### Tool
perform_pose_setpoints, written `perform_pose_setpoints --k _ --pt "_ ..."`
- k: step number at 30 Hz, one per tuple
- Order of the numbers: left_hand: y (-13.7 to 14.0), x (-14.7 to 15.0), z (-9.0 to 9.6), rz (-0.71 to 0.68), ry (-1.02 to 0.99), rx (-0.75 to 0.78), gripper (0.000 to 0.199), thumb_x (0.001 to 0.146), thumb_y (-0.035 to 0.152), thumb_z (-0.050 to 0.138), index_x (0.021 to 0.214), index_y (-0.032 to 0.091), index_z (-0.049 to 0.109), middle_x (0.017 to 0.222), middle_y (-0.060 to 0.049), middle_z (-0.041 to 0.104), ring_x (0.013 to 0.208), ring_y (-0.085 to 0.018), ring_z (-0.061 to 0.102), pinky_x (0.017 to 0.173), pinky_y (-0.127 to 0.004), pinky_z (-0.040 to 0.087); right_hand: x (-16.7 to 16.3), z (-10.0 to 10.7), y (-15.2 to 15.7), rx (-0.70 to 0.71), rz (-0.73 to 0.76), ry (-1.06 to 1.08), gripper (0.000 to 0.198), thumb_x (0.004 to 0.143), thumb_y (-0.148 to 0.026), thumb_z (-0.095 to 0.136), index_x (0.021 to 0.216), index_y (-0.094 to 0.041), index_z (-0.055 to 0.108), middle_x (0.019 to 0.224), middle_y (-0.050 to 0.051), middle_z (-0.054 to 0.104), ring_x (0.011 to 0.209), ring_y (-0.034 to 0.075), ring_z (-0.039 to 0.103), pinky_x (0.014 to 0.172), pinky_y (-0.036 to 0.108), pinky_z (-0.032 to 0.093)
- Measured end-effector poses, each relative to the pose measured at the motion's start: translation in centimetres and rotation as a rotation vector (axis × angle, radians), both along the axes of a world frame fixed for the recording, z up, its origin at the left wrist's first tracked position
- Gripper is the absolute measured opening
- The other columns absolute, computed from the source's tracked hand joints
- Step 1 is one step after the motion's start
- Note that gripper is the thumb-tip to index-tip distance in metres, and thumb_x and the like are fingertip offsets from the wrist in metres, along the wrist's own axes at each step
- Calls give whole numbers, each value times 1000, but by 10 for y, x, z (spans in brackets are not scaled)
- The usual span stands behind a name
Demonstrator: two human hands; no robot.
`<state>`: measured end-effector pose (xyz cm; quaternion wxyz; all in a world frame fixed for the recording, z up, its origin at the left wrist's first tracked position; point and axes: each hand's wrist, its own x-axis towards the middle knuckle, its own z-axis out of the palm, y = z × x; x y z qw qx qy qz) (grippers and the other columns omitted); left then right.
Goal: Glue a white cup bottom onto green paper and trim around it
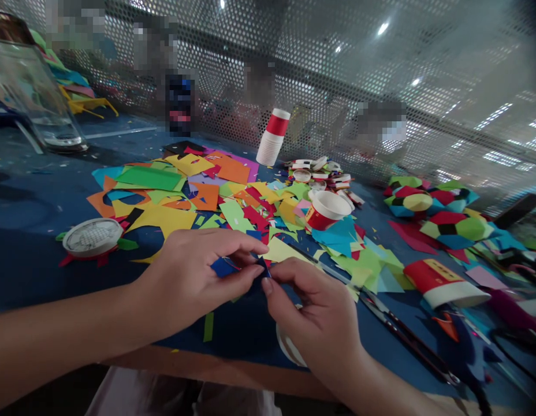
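Close above the table's front edge, my left hand (203, 283) and my right hand (311, 312) meet fingertip to fingertip. Both pinch a small dark blue piece of paper (263, 267) between thumb and forefinger. Most of that piece is hidden by the fingers. A white round rim (289, 346), perhaps of a paper cup, shows partly beneath my right hand. To the left of my left hand sits a paper turtle (93, 238) with a patterned white disc for its back and red and green paper parts. A narrow green paper strip (208, 327) lies below my left hand.
Coloured paper scraps (172, 216) cover the middle. A red-and-white paper cup (326, 211) and a cup stack (273, 138) stand beyond. Scissors (402, 332), a tipped cup (441, 283) and a glue gun (462, 346) lie right. A glass bottle (43, 98) stands far left.
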<state>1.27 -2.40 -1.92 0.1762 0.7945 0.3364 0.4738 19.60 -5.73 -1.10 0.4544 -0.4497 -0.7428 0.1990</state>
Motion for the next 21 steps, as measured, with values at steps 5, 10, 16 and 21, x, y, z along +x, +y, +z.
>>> perform_pose_setpoints --k 5,10,16,21 --pt "-1 1 6 55 30 8 17 85 13 66 97 21 74 84 2 79 72 -11 74 68 -16 59 1 1 0 -1 -18 -12 14 81 -13 61 68 -17 65 61 -3 64 54 8 56 49 18 41" --pt "0 -2 7 9 49 7 15 85 22 71 99 21 74 81 2 79 69 -13 74 67 -17 60 2 2 0 -10 -16 -7 14 81 -14 61 69 -18 65 61 -3 65 53 9 55 49 19 42" --pt "0 -1 6 32 3 -51 14 86 28 71 99 25 74 79 3 78 68 -14 74 68 -20 61 1 3 0 53 -9 -11 14 81 -11 62 69 -18 64 61 -4 64 52 8 55 49 18 42" --pt "-2 -1 5 5 5 -59 13 84 21 71 97 24 73 83 4 78 69 -12 73 67 -17 60 0 2 1 62 -17 -9 14 81 -11 62 70 -19 65 62 -4 65 54 8 56 51 18 44"
